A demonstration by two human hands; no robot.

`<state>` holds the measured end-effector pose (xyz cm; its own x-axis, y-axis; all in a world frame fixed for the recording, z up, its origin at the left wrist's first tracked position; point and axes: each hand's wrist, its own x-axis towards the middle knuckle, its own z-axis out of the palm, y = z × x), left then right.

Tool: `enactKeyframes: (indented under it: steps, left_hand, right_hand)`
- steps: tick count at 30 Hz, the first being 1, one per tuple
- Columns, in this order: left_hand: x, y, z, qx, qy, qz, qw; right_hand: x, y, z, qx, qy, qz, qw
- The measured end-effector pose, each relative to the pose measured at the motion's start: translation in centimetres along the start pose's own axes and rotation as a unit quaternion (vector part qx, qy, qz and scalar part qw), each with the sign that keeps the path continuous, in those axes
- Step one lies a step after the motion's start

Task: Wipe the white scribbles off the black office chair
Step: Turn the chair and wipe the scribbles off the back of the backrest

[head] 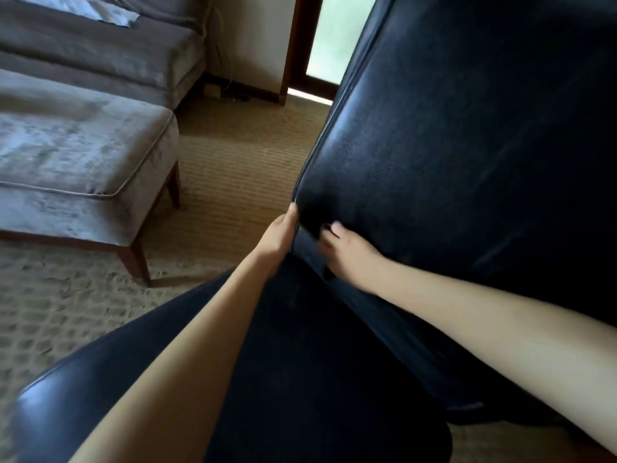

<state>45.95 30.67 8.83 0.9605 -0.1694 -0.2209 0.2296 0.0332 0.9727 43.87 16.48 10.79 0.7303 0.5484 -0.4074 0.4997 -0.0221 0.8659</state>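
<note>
Tan carpet point(233, 168); chair point(467, 145), ottoman point(83, 155) atop

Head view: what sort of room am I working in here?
Likely a living room or lounge in a home: a grey upholstered sofa with a matching ottoman, woven carpet, and a wood-framed glass door behind the black office chair.

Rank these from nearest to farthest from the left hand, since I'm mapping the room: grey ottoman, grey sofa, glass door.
1. Grey ottoman, left of the left hand, closest.
2. Grey sofa, behind the ottoman, upper left.
3. Glass door, far wall, top centre.
</note>
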Motion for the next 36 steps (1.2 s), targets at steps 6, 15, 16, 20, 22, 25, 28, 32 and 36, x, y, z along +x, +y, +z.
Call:
enactKeyframes:
  steps: [6,15,16,20,22,25,28,32,36]
  left_hand:
    - [-0.6,-0.4,0.3,-0.038,0.047,0.043,0.997]
    - [0.2,0.5,-0.6,-0.054,-0.018,0.064,0.996]
    - [0.5,0.2,-0.6,-0.062,-0.025,0.05,0.997]
    - [0.4,0.3,0.8,-0.078,-0.02,0.063,0.995]
    - [0.3,0.3,1.5,-0.052,-0.019,0.093,0.994]
    - [0.7,-0.2,2.1,-0.04,-0.034,0.124,0.991]
    - [0.7,-0.3,2.5,-0.019,-0.028,0.115,0.993]
    - [0.9,-0.6,2.8,0.016,-0.025,0.099,0.995]
    - [1.1,-0.3,2.8,0.045,-0.017,0.061,0.997]
  right_hand:
    - [-13.7,-9.0,3.5,-0.051,-0.135,-0.12,0.982]
    - [-5.1,2.7,-0.6,0.07,0.048,0.075,0.994]
    - [-4.0,4.6,-1.5,0.058,0.082,0.102,0.99]
    - [-7.7,5.4,-0.8,0.027,0.114,0.126,0.985]
    - [-12.6,2.4,0.4,0.061,0.092,0.083,0.99]
    - [-19.7,-3.2,1.2,0.065,-0.017,0.008,0.998]
    - [-22.8,-5.7,0.8,0.1,-0.085,-0.052,0.99]
    - [-19.7,1.4,-0.7,0.099,0.073,0.031,0.992]
    - [-19.7,14.2,-2.0,-0.004,0.067,0.306,0.95]
